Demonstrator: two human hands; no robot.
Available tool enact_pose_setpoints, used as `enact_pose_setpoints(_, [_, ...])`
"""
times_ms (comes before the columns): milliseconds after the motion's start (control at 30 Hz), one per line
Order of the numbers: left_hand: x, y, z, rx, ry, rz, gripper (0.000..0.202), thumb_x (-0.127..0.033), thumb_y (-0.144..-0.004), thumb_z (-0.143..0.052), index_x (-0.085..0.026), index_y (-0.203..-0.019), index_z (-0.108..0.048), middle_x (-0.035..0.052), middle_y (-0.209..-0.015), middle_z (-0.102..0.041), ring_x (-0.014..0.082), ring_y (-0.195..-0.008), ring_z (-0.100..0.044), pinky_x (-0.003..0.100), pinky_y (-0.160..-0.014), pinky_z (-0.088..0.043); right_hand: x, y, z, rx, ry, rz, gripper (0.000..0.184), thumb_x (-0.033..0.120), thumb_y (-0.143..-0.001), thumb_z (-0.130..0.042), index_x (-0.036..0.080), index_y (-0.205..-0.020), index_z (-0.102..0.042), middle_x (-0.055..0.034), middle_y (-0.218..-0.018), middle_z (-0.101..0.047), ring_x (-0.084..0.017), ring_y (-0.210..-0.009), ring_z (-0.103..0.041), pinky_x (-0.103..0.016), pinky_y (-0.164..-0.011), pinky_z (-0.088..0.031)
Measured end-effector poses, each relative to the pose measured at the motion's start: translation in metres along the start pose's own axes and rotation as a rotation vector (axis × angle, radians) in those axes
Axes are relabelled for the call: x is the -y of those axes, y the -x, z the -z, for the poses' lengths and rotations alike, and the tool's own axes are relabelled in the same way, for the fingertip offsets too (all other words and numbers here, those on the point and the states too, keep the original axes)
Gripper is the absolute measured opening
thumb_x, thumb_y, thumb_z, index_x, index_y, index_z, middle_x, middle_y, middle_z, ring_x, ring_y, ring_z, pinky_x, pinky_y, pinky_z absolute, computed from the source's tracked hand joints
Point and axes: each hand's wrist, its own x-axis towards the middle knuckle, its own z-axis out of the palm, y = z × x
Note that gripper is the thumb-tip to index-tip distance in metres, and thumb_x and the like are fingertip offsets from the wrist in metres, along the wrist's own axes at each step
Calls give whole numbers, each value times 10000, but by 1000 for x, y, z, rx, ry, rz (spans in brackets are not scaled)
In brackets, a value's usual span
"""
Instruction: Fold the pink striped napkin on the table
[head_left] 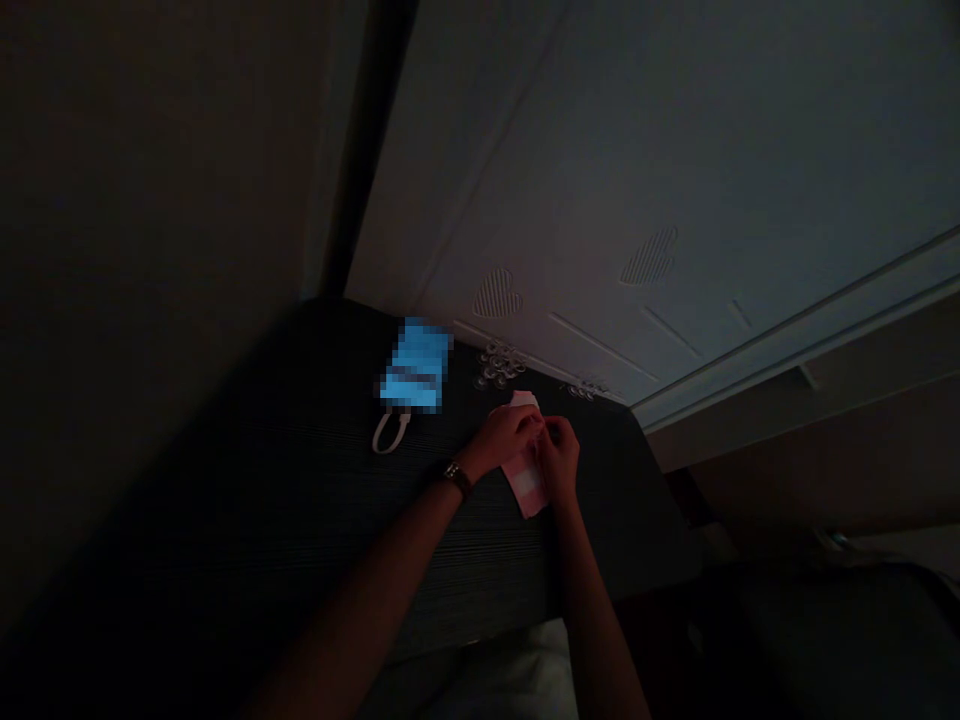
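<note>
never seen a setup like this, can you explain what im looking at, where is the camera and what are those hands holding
There is no machine here: these are a person's two bare hands. The single picture comes from a camera worn on the head, looking forward and down, so the arms reach in from the bottom.

The left hand, with a dark band at its wrist, and the right hand meet at a flat pink-and-white item. It is too dark to tell exactly how the fingers grip it.

On the dark tabletop, left of the hands, lies a pixelated, bright blue device with a pale loop at its near end. Behind stands a pale panel with heart shapes.
</note>
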Motion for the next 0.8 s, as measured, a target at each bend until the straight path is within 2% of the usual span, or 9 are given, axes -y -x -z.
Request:
enact_pose_setpoints(133, [-2,0,1,27,53,49,189,-240,-808,-476,-164,-880,-634,12,-783,-662,127,-714,-600,203,-645,-437,-1,0,0,16,-15,-8,214,344,-812,-475,170,-891,-570,-27,-821,-592,-145,-733,-532,-246,-642,-406])
enact_pose_setpoints(300, [-2,1,0,21,123,39,204,-251,-767,-536,-180,-927,-640,20,-910,-670,137,-814,-613,217,-740,-454,0,0,1,18,-10,13,191,319,-793,-492,173,-888,-572,-24,-831,-593,-150,-762,-532,-250,-665,-403])
enact_pose_setpoints(400, [0,1,-2,10,124,49,208,-261,-755,-553,-183,-927,-640,25,-913,-672,145,-822,-616,232,-760,-457,1,1,1,3,-14,23,192,319,-789,-495,176,-887,-577,-22,-830,-595,-150,-763,-533,-253,-667,-402])
enact_pose_setpoints(567, [2,0,-2,-22,168,84,211,-285,-770,-541,-173,-929,-623,33,-880,-674,151,-809,-625,227,-700,-466,4,1,0,-20,-24,21,211,339,-804,-481,176,-892,-582,-26,-828,-595,-141,-729,-526,-248,-638,-399])
enact_pose_setpoints(800, [1,0,0,-56,113,108,182,-301,-772,-539,-173,-884,-605,22,-811,-658,147,-758,-610,224,-648,-449,2,0,0,26,-6,29,210,338,-798,-492,175,-893,-583,-32,-841,-595,-149,-761,-527,-256,-668,-405])
